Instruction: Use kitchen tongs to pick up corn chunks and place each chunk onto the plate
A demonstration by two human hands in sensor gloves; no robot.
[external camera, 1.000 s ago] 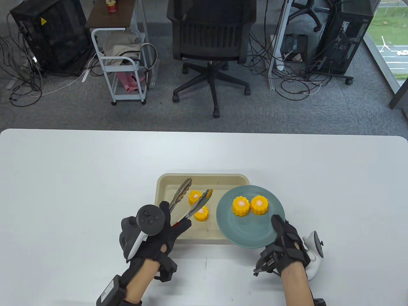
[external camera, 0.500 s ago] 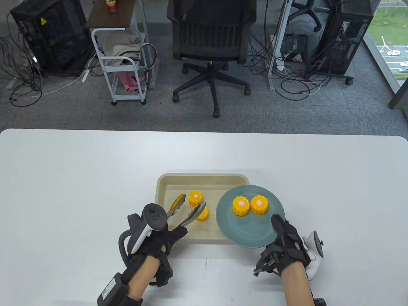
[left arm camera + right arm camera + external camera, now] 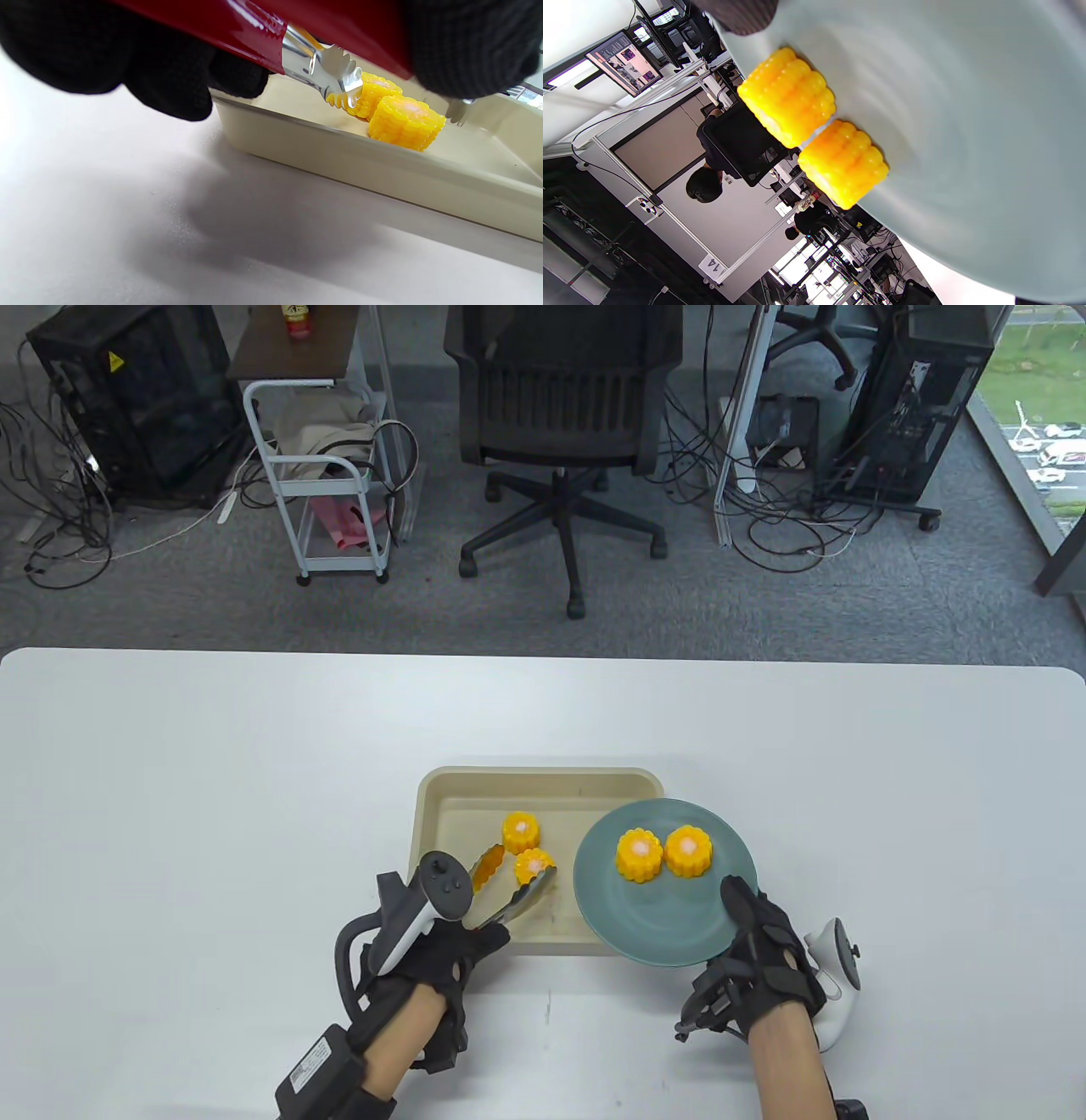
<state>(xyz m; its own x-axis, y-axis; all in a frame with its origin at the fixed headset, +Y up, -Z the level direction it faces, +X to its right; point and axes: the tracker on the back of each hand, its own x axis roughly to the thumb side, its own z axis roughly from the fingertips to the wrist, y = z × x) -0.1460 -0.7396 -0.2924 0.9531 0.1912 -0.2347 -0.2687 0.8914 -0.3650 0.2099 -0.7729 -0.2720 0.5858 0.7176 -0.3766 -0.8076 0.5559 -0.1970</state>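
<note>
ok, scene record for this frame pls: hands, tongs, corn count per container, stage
left hand: grips the tongs by the red handle
tongs: open, tips either side of the near corn chunk in the tray; contact unclear
corn in tray: 2, the near chunk and the far chunk
corn on plate: 2, side by side
right hand: holds the plate at its near rim
plate: overlaps the tray's right edge
stage: third chunk about to be gripped, not lifted
</note>
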